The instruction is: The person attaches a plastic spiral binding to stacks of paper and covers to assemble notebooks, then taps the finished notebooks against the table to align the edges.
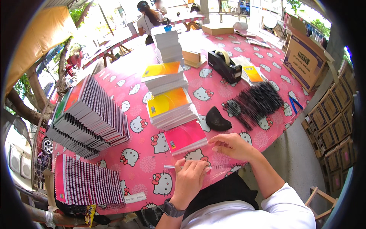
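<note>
My left hand (189, 176), wearing a black watch (173, 208), is closed on a thin small notebook (168, 166) seen edge-on near the table's front. A dark spiral coil (225, 166) sticks out to the right of that hand, along the notebook's line; its near end is hidden by the fingers. My right hand (233, 146) hovers with curved, parted fingers and nothing visible in them. It is nearest to a short stack of pink-covered memo pads (185, 136). Beyond lie a black curved block (218, 119) and a heap of black spiral coils (259, 102).
Yellow-covered pad stacks (169, 103) run away from me. Bound notebooks stand in tall piles (89, 114) and a near-left row (91, 179). A black tape dispenser (225, 66), blue pliers (294, 105) and a carton (305, 59) are at the right. People sit at a far table.
</note>
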### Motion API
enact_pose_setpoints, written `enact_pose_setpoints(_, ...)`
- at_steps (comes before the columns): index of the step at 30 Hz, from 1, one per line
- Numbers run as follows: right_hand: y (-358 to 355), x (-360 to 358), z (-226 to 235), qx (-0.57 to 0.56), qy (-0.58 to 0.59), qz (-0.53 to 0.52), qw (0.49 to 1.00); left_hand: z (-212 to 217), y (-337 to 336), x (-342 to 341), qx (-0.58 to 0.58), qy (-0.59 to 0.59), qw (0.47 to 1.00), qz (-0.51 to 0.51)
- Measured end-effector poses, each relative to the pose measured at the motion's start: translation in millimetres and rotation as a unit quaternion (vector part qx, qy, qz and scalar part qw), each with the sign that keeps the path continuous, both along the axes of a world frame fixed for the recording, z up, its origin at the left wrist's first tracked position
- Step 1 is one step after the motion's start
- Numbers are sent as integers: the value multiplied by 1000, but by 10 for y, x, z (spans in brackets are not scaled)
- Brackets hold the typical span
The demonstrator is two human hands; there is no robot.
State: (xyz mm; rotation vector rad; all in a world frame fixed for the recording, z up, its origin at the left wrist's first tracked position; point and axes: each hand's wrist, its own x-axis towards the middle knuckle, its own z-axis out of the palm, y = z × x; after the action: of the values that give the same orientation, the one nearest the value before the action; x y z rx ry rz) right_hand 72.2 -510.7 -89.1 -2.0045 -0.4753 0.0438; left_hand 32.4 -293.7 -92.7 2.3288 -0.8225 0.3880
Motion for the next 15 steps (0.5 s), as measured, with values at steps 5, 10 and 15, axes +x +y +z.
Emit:
enact_pose_setpoints(5,184,-55,580,101,-152,94,979,0,-15,8,-18,-10,1000,-1)
enact_pose_setpoints(10,712,-341,1324,311,-117,496,802,-84,66,54,-6,-7,999,-32)
enact_pose_setpoints(15,1061,-530,1394,439,-109,618,643,-99,18,22,-12,1,1000,-11)
